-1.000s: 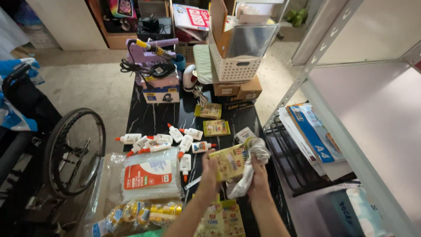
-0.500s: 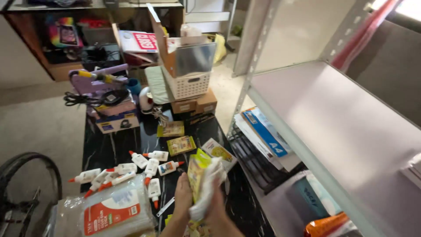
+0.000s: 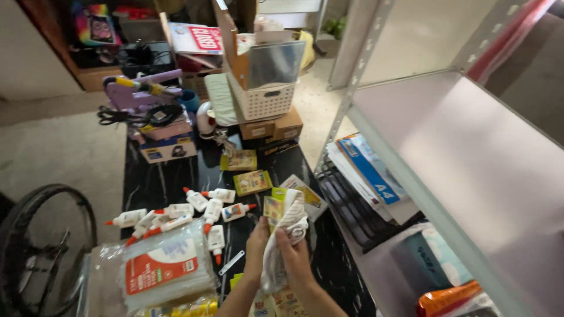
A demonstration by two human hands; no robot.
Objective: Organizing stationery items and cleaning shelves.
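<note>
A view from above looked down a dark, marbled table [image 3: 170,182] that ran up the middle of the frame. At the lower centre, two bare hands met over the table. The left hand [image 3: 257,240] had its fingers curled around a flat yellow and green packet [image 3: 274,208], holding it upright. The right hand [image 3: 294,252] was clenched on a crumpled white cloth [image 3: 288,229], which draped over the packet's top edge and hung down between the two hands.

Just left of the hands, small white glue bottles with orange caps [image 3: 194,211] lay scattered on the table. At the lower left sat a clear plastic bag with a red and white label [image 3: 161,270]. Above the hands, two more flat yellow packets [image 3: 247,173] lay on the table, and another lay just right of the held one.

Toward the top centre, a white slotted basket [image 3: 264,100] stood on brown cardboard boxes [image 3: 273,126]. To its left, a purple tool and a coil of black cable rested on small boxes. A grey metal shelf [image 3: 470,158] filled the right side, with blue and white paper packs [image 3: 367,167] beneath it. A black wheel [image 3: 41,246] showed at the lower left edge.
</note>
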